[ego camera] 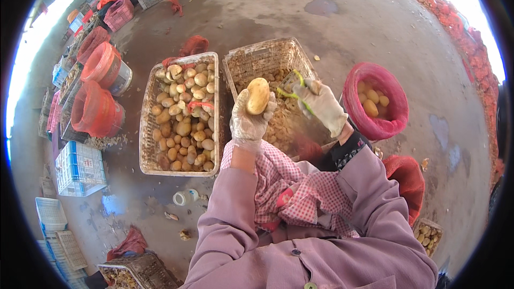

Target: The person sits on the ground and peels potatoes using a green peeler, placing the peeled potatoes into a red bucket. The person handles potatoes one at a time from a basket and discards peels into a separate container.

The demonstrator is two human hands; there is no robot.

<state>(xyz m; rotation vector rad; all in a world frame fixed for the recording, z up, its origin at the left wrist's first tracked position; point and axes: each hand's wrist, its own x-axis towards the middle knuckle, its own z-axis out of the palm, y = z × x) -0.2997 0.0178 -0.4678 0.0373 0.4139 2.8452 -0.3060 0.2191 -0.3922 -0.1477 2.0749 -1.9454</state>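
Note:
My gloved left hand holds a potato upright, its skin still on over the side I see. In my gloved right hand is a yellow-green Y-shaped peeler, its head a little right of the potato and apart from it. Below both hands stands a dirty plastic crate with potato peelings in it. To the left, a second crate is filled with unpeeled potatoes. On the right, peeled potatoes lie in a container lined with a pink mesh bag.
Buckets with red mesh bags stand at the left, near a blue-and-white crate. A jar lies on the wet concrete floor. Behind my right arm are a red mesh bag and a small potato crate.

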